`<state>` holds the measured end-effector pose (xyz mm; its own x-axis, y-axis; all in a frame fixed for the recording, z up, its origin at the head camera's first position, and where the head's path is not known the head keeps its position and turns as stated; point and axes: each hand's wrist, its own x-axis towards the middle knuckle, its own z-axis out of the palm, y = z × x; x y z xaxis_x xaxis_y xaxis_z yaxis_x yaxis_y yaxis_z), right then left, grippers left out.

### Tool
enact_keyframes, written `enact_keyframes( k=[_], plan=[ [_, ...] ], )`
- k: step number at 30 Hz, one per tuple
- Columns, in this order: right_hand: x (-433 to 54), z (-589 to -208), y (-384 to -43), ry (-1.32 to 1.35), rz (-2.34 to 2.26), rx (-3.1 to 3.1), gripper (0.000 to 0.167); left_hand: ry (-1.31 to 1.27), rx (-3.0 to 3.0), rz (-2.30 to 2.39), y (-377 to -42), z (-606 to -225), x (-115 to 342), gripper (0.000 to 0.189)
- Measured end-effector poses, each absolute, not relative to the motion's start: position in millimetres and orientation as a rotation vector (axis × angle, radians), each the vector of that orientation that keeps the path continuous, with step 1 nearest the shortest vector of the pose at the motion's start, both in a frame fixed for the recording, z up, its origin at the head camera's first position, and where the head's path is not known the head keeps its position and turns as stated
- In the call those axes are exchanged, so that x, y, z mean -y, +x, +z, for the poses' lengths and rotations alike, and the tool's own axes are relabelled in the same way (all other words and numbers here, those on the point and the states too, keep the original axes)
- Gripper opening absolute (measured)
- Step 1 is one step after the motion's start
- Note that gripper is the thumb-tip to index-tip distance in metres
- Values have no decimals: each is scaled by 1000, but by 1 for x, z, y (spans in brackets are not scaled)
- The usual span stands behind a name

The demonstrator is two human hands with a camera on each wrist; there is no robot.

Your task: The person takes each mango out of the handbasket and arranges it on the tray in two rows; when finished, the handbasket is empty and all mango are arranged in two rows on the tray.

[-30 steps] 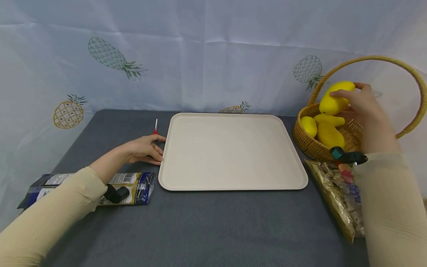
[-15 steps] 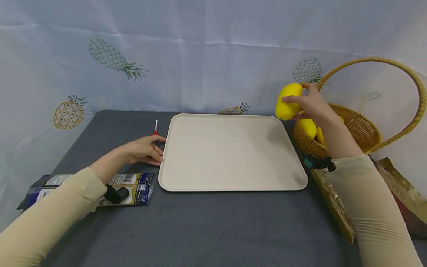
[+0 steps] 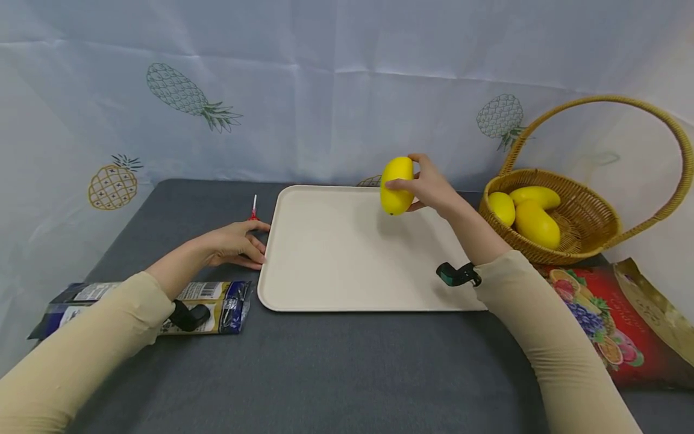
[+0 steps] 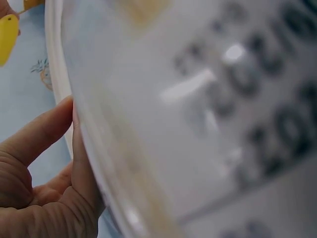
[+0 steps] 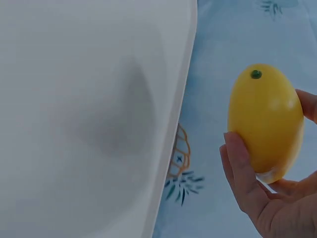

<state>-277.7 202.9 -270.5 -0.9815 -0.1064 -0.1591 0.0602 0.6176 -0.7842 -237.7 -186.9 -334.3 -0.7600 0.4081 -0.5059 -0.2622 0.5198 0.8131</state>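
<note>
A flat, cream, rounded-rectangular, plastic-looking tray (image 3: 325, 259) has the left hand (image 3: 233, 246) at its left rim, fingers relaxed, gripping nothing; the right hand (image 3: 431, 188), partly open, pinches a smooth yellow, oval, plastic-looking mango (image 3: 394, 199) above its far edge, likely light, stiff, slightly slippery, best gripped round the middle

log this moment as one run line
right hand: holds yellow fruit over tray | left hand: at tray's left edge | basket: three more yellow fruits inside

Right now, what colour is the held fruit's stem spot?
The stem spot is green, clearest in the right wrist view.
</note>
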Motion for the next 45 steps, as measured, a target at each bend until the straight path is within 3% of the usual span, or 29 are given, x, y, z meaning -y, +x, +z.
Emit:
enact_keyframes(
  k=[27, 45],
  plan=[
    [-107, -314, -302, -45, -1291, -2581, 86, 138, -2083, 1269, -239, -335, 188, 92],
    [-80, -328, -311, -24, -1206, -2650, 86, 128, -2068, 1276, -237, -334, 188, 91]
  ],
)
